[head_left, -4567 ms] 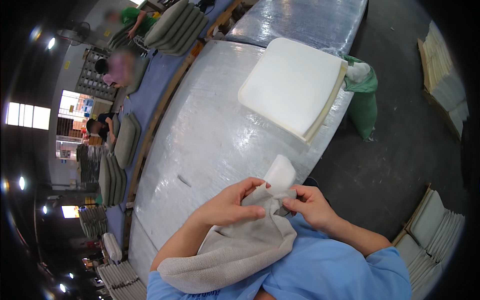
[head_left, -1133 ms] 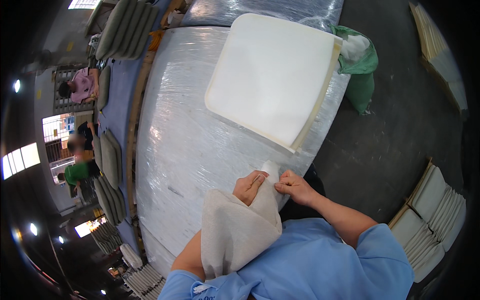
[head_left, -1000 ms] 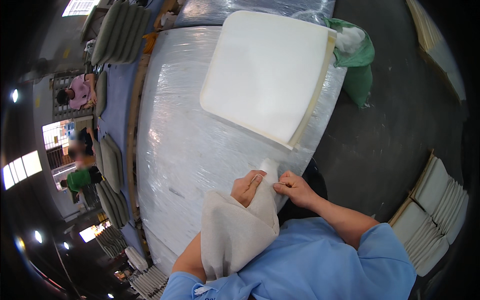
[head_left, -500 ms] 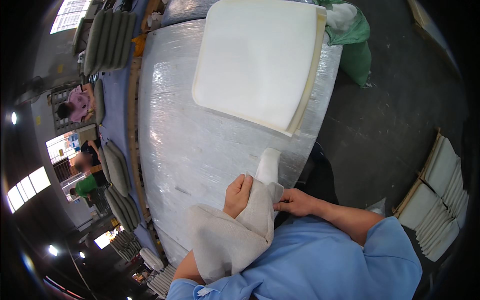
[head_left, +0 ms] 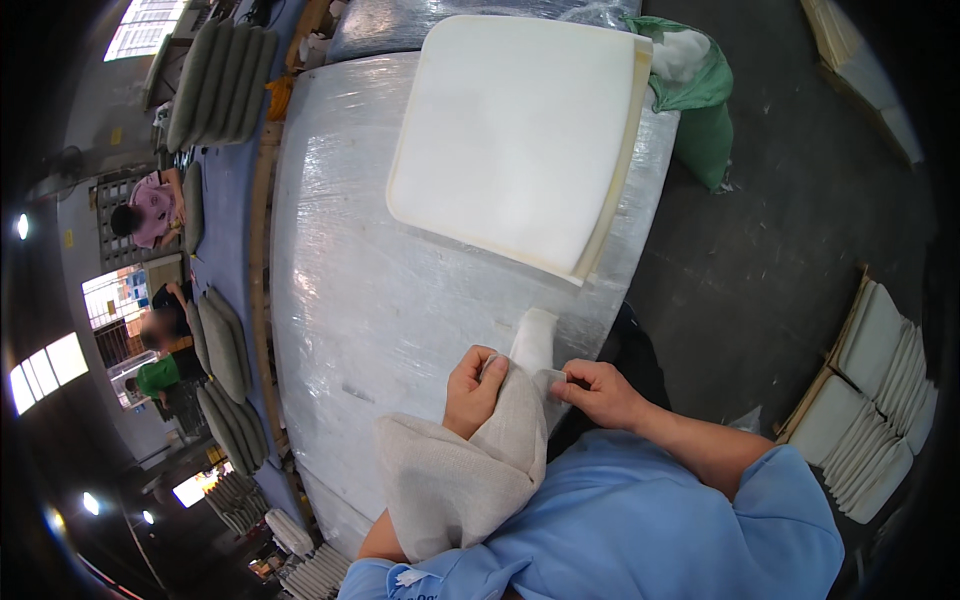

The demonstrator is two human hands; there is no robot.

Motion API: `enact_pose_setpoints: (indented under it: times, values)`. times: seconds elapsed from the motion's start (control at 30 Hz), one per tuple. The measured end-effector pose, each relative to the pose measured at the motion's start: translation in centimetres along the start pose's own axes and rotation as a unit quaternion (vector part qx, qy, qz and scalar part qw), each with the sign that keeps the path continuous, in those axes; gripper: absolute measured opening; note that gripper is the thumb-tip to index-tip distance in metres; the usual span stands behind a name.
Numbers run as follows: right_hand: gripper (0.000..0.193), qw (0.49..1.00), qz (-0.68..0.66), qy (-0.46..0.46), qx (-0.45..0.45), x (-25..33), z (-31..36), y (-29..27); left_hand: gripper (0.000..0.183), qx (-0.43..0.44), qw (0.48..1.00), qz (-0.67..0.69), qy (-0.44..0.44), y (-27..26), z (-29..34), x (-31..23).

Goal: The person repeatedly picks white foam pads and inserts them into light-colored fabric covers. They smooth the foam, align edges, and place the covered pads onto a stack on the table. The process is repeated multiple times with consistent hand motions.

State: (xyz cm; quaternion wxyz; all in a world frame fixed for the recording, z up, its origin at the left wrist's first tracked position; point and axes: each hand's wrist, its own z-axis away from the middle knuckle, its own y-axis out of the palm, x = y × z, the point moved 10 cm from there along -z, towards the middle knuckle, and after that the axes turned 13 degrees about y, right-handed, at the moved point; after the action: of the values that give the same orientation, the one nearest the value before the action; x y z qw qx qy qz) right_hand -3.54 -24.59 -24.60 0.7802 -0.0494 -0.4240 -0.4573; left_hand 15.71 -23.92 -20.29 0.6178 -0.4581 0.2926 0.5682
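Observation:
A beige-grey fabric cover (head_left: 450, 490) hangs bunched around my left forearm. My left hand (head_left: 474, 392) comes out past its upper edge, with fingers closed on the cloth between thumb and forefinger. A soft white strip of padding or cloth (head_left: 535, 340) sticks out of the cover and lies over the edge of the table. Beside it, my right hand (head_left: 603, 394) pinches a small flap at the cover's right edge. Further up the table lies a white cushion pad (head_left: 515, 140) with rounded corners, on top of a yellowish layer.
Clear plastic film covers the table (head_left: 340, 250). A green sack (head_left: 705, 130) with white stuffing stands at its far right corner. Stacked pale cushions (head_left: 870, 400) sit on the floor to the right. On the left, people work by a blue bench (head_left: 228, 220) with grey-green cushions.
My right hand has moved up slightly and now pinches the flap at the cover's edge, drawn out to the right. My left hand has stayed nearly in place. The view has shifted a little.

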Motion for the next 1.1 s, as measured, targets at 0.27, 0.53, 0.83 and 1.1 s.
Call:
enact_pose_setpoints:
  times: [0.27,0.53,0.83,1.1]
  values:
    - [0.032,0.998,0.047,0.019,-0.033,0.6,-0.4,-0.2,0.028,-0.018,1.0,-0.016,0.013,-0.8,0.4,2.0]
    - [0.03,0.996,-0.055,0.031,0.056,-1.9,-1.6,1.7,0.031,0.011,0.992,-0.112,0.056,-0.3,-1.7,1.5]
    - [0.034,0.976,0.068,0.089,0.186,-4.9,0.0,5.3,0.034,-0.004,0.996,-0.081,-0.034,-1.5,2.6,4.0]
    - [0.036,0.978,-0.019,0.083,0.192,-7.7,0.0,5.4,0.04,-0.034,0.983,-0.179,-0.011,-2.0,0.8,4.6]
